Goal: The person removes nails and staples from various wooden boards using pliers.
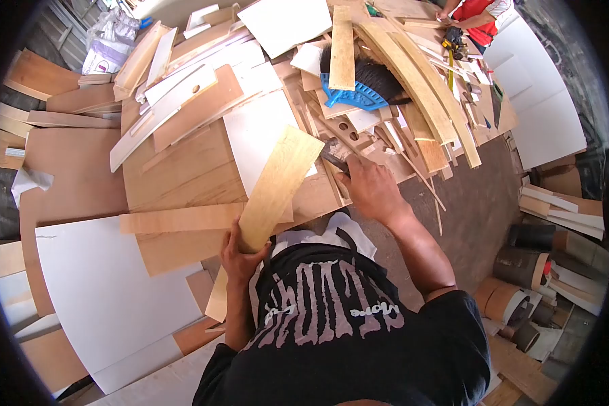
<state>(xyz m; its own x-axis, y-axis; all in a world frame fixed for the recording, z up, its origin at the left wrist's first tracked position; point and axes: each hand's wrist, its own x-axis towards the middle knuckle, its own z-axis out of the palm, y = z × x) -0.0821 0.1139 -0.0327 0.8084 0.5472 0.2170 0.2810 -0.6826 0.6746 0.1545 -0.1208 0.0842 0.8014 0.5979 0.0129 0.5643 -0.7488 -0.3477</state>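
My left hand (pixel 239 254) is closed around the lower end of a pale wooden board (pixel 281 186), which tilts up and to the right. Its upper end is close to my right hand (pixel 373 188), whose fingers wrap round a dark tool (pixel 334 158). Much of that tool is hidden by the hand, so I cannot tell its exact kind. Under the held board are a white panel (pixel 254 132) and a long thin wooden strip (pixel 186 219) on the worktable. A blue broom head (pixel 355 95) with dark bristles lies beyond my right hand.
Long planks (pixel 413 88) and offcuts pile up at the far right of the table. A co-worker in red (pixel 477 26) stands past them near a yellow-and-black tool (pixel 455 44). A large white sheet (pixel 118 291) lies at left; wood scraps (pixel 565 210) are stacked at right.
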